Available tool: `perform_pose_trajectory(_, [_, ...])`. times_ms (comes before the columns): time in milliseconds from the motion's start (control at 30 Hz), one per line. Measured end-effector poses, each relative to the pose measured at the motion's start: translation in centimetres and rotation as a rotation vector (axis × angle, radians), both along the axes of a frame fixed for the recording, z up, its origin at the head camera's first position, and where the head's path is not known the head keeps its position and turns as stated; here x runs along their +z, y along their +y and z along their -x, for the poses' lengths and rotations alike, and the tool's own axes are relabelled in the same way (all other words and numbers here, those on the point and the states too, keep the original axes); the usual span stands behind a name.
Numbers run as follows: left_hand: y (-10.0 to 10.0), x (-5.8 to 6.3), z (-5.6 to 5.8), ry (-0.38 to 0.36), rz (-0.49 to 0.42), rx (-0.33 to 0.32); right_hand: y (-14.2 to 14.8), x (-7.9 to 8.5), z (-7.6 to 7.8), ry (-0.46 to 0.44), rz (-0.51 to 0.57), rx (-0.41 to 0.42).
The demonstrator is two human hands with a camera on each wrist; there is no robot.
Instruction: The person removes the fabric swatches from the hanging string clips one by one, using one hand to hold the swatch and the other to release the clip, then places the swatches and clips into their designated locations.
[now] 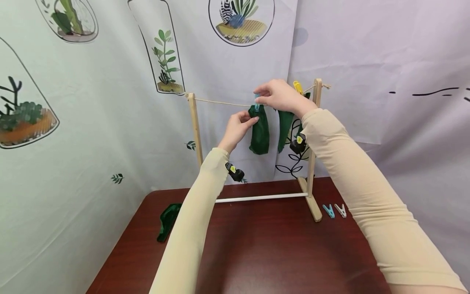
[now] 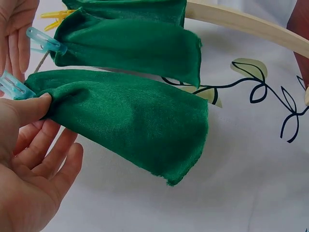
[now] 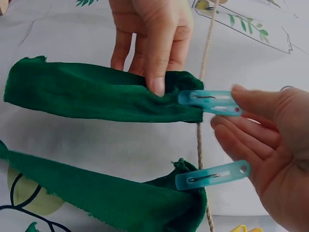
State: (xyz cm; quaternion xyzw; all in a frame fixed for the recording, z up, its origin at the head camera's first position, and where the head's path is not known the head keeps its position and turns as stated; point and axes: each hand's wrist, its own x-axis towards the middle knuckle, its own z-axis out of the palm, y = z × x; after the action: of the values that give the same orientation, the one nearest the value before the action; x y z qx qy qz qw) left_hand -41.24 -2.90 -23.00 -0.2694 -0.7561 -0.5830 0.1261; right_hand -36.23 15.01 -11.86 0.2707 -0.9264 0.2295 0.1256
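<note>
A green cloth piece [image 3: 96, 92] hangs from the thin rope [image 1: 224, 102] strung between two wooden posts. My left hand [image 1: 236, 128] pinches it near its top edge, thumb in front and fingers behind. With thumb and fingers, my right hand [image 1: 280, 96] holds the handle end of a light blue clothespin [image 3: 212, 101], whose jaws sit over the cloth and rope. Beside it, a second green cloth [image 2: 130, 41] hangs from another blue clothespin [image 3: 212, 175]. Farther along, a yellow clothespin [image 1: 298, 87] sits on the rope with more green cloth by it.
The wooden rack's right post [image 1: 311, 171] stands on a flat foot [image 1: 312, 206], with a white bar [image 1: 260, 198] low across. A folded green cloth [image 1: 168, 222] lies on the table's left. A blue clothespin [image 1: 329, 211] and a white clothespin [image 1: 340, 210] lie right of the rack.
</note>
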Motion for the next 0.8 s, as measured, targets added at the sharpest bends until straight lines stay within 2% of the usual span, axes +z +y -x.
perform_pose_trajectory(367, [0.0, 0.2, 0.0, -0.028, -0.037, -0.026, -0.5, -0.2, -0.3, 0.183, -0.025, -0.023])
perform_pose_trajectory(600, [0.0, 0.2, -0.2, -0.050, -0.035, -0.025, -0.4, -0.1, -0.5, 0.221, -0.004, -0.021])
perform_pose_trajectory(800, [0.0, 0.2, -0.3, -0.044, -0.039, -0.029, 0.0, 0.7, -1.1, 0.257, 0.034, -0.019])
